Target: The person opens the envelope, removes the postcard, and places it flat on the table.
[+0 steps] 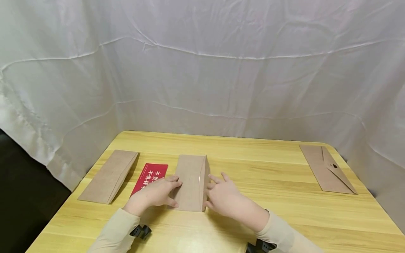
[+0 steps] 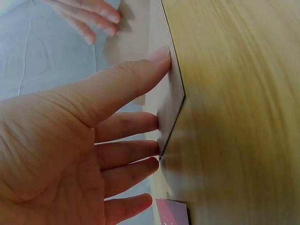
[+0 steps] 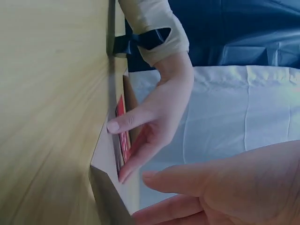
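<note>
A brown paper envelope [image 1: 190, 182] lies in front of me, its long flap [image 1: 205, 186] lifted along the right side. My left hand [image 1: 158, 191] rests at its left edge; in the left wrist view the thumb and extended fingertips touch the paper [image 2: 171, 93]. On the other side, my right hand [image 1: 224, 195] is beside the raised flap, fingers spread and fingertips right at it. The right wrist view shows the flap [image 3: 110, 194] standing up from the table near the right fingers. Partly hidden behind my left hand is a red card [image 1: 150, 175] with white characters.
Another brown envelope [image 1: 109, 175] lies at the left of the wooden table [image 1: 253, 158], its flap side slightly raised. At the far right lies an envelope with its flap folded over [image 1: 327, 170] and a small dark mark on it. A pale curtain [image 1: 221, 88] hangs behind the table.
</note>
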`<action>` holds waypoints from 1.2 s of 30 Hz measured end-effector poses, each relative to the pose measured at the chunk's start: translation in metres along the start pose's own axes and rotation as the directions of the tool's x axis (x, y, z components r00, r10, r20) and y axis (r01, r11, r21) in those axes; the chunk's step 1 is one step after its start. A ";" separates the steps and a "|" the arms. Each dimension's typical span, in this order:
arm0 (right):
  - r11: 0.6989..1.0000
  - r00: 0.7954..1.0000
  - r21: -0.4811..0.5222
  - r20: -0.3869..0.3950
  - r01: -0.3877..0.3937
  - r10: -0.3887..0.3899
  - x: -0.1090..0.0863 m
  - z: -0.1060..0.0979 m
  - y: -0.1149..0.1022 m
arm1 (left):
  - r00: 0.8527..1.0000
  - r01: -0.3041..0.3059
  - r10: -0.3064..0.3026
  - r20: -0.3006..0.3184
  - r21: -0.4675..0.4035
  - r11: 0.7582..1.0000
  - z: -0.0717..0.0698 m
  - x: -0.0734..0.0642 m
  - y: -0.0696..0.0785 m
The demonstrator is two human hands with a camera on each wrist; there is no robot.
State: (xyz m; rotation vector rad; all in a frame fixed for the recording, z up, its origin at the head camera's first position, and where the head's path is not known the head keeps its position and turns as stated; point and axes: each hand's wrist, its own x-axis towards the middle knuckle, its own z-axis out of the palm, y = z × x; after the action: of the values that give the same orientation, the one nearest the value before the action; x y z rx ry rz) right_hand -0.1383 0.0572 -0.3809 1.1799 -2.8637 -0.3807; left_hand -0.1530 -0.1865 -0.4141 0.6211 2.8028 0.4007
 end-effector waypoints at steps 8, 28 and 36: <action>0.996 1.000 0.092 -0.005 -0.016 0.016 0.007 0.015 0.016 | 1.000 0.008 -0.008 0.007 -0.005 1.000 0.000 0.000 0.001; 0.921 0.997 0.388 0.080 -0.042 0.012 0.043 0.062 0.066 | 1.000 0.006 -0.006 0.000 0.031 0.999 -0.001 0.001 0.000; 0.932 0.990 0.354 0.138 -0.085 0.038 0.044 0.066 0.066 | 0.998 -0.042 0.048 -0.036 0.158 0.987 0.000 0.000 0.009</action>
State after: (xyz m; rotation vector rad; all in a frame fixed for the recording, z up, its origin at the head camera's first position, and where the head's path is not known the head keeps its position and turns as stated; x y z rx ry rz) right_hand -0.2228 0.0854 -0.4329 1.1397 -3.1708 0.0799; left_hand -0.1499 -0.1785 -0.4114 0.7184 2.8830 0.2037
